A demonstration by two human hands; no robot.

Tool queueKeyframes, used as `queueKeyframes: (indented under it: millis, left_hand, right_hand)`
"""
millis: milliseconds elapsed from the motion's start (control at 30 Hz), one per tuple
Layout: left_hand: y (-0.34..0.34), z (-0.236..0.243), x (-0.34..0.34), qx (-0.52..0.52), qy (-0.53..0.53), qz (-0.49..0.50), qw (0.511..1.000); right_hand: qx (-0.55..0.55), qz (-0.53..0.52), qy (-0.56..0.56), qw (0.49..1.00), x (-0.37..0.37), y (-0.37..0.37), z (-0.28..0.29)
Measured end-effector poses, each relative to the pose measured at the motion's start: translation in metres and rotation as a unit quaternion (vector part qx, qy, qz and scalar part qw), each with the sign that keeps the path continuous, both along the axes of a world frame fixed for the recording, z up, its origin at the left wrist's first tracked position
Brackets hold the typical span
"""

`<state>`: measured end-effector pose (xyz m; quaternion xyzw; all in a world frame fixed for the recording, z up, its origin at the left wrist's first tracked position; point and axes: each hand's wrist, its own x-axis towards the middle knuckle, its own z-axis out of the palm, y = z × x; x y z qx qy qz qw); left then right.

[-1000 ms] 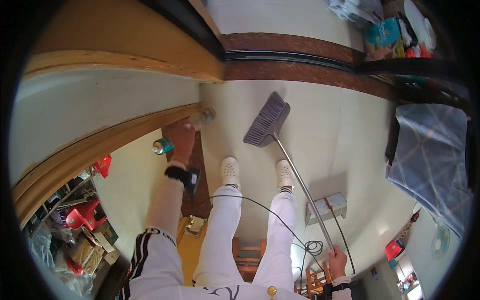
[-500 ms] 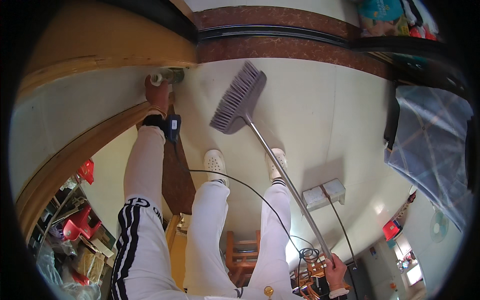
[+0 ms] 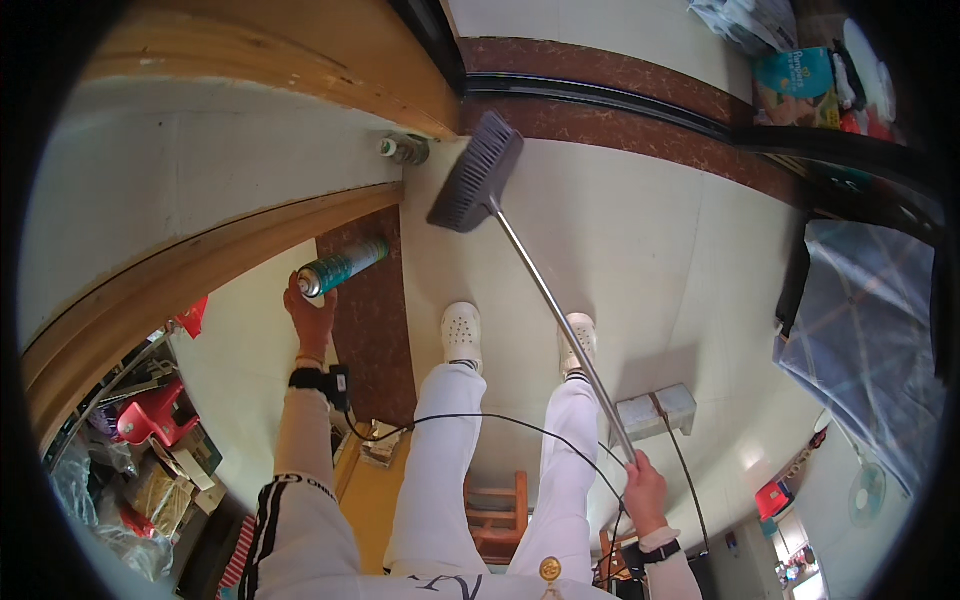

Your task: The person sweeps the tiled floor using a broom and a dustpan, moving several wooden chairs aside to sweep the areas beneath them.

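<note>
My left hand (image 3: 312, 316) curves its fingers at the top of the can (image 3: 345, 267) at left, whether gripping I cannot tell, while my right hand (image 3: 645, 492), near right, wraps round the broom (image 3: 478, 180).

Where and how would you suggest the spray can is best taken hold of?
Probably around the upper body of the spray can, from the left: it appears upright, its cylindrical side suits a wrapped grip, and the left hand is beside its top.

Broom handle (image 3: 545, 300) ends hidden inside the right hand (image 3: 645, 494); trousers (image 3: 435, 490) partly cover what's perhaps a stool (image 3: 521, 500).
</note>
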<state>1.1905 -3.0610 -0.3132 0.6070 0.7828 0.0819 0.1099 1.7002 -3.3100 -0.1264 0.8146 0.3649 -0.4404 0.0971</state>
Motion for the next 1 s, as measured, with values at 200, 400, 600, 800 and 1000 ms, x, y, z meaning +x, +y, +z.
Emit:
queueKeyframes:
  millis: [200, 400, 600, 800, 1000]
  left_hand:
    - [0.025, -0.016, 0.028, -0.081, -0.166, 0.140, 0.973]
    - [0.034, 0.042, 0.104, -0.086, -0.168, 0.025, 0.982]
    - [0.085, 0.012, 0.150, -0.116, -0.203, -0.086, 0.969]
    - [0.141, -0.028, 0.139, -0.022, -0.186, -0.009, 0.982]
    - [0.138, -0.036, 0.151, 0.020, -0.182, 0.002, 0.983]
  right_hand:
    - [0.028, 0.004, -0.086, 0.996, 0.031, -0.087, 0.066]
    - [-0.044, -0.168, -0.093, 0.980, 0.009, -0.132, 0.113]
    - [0.013, -0.224, -0.085, 0.971, -0.007, -0.130, 0.100]
    - [0.007, -0.194, -0.079, 0.978, -0.001, -0.124, 0.108]
    - [0.018, -0.199, -0.057, 0.978, -0.002, -0.147, 0.101]
